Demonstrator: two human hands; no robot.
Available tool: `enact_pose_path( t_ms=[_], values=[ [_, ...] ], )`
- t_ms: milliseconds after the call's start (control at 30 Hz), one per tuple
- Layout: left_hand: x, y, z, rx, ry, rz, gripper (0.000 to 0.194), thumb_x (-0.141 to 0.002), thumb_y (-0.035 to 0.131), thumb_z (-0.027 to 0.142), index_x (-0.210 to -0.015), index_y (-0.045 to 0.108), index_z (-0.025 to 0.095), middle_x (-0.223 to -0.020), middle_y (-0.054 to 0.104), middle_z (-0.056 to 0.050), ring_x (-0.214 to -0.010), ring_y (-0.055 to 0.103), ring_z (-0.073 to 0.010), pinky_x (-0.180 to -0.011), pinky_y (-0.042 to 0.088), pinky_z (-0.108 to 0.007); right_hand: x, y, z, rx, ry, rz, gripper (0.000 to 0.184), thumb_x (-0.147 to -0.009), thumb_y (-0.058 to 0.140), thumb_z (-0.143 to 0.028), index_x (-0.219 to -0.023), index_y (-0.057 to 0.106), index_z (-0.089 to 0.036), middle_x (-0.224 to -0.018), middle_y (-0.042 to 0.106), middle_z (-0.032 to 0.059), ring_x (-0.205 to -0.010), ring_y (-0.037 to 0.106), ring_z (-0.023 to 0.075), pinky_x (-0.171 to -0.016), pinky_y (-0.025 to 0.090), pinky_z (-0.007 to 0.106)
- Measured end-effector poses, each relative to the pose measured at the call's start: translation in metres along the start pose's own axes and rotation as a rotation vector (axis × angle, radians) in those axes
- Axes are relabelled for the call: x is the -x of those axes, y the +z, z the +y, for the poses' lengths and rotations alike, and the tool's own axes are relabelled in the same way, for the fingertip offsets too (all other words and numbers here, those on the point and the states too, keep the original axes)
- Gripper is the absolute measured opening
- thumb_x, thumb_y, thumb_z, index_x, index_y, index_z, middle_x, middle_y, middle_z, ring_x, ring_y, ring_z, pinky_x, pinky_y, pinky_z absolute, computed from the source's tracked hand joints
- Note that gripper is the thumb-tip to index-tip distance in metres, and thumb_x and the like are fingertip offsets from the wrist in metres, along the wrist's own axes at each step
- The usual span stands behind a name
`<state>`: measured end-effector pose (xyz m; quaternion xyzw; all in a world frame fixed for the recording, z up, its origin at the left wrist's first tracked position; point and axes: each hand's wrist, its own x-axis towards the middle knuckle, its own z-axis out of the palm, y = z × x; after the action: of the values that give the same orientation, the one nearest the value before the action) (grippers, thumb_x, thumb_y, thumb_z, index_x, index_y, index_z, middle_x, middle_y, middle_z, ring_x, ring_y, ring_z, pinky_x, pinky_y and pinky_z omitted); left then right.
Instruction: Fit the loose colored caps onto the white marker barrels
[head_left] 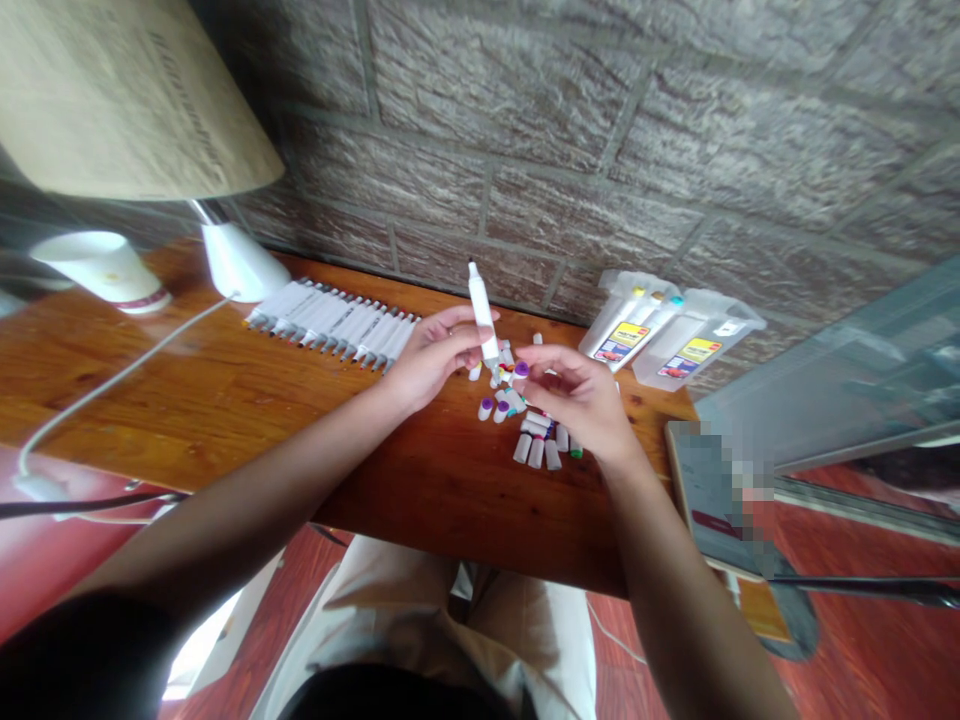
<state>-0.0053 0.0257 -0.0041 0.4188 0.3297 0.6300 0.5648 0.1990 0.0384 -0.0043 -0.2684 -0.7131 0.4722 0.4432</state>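
Note:
My left hand (441,358) is closed around a white marker pen (482,310), which stands nearly upright with its dark-tipped end up. Close by on the right, my right hand (577,395) pinches a white marker cap with a purple end (521,371) near the marker's lower end. Cap and marker look apart. Below and between the hands lies a loose pile of marker caps (535,452), white with coloured ends, among them two purple-ended caps (493,410). Left of my left hand, a row of uncapped markers (337,322) lies side by side on the wooden table (247,410).
Two clear plastic cases (697,345) stand at the table's back right; the left one holds a few markers. A lamp (236,262), its white cord (112,395) and a paper cup (105,268) are on the left. A brick wall (540,140) rises behind. A phone-like device (712,490) sits at the right edge.

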Motion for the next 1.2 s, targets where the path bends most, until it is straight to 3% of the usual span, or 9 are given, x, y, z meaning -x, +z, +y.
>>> enact_pose_path(
  t_ms=[400, 633, 1200],
  values=[
    [0.003, -0.0013, -0.0004, -0.03, -0.016, -0.066, 0.036, -0.07, 0.087, 0.032, -0.102, 0.077, 0.017, -0.077, 0.076, -0.005, -0.06, 0.061, -0.009, -0.057, 0.045, -0.02, 0.0004, 0.0025, -0.0022, -0.006, -0.036, -0.058, 0.022, -0.079, 0.083, -0.024, -0.1, 0.077, -0.024, -0.101, 0.079, 0.0018, -0.09, 0.074, 0.0172, -0.084, 0.062, 0.033],
    [0.0049, 0.0061, -0.0001, -0.036, -0.033, -0.066, 0.038, -0.062, 0.092, 0.037, -0.089, 0.077, 0.016, -0.069, 0.071, -0.001, -0.056, 0.058, -0.0084, -0.054, 0.043, -0.021, 0.0011, 0.0027, -0.0055, 0.013, -0.042, -0.059, 0.021, -0.08, 0.081, -0.026, -0.101, 0.076, -0.024, -0.101, 0.079, 0.002, -0.088, 0.074, 0.0174, -0.083, 0.063, 0.033],
    [0.0049, 0.0074, 0.0004, -0.037, -0.035, -0.083, 0.041, -0.06, 0.094, 0.038, -0.091, 0.077, 0.016, -0.066, 0.069, 0.0, -0.055, 0.056, -0.0082, -0.053, 0.043, -0.021, 0.0025, 0.0024, -0.0073, 0.036, -0.066, -0.06, 0.02, -0.081, 0.081, -0.025, -0.1, 0.076, -0.024, -0.1, 0.079, 0.0021, -0.089, 0.075, 0.018, -0.082, 0.063, 0.033]
  ],
)
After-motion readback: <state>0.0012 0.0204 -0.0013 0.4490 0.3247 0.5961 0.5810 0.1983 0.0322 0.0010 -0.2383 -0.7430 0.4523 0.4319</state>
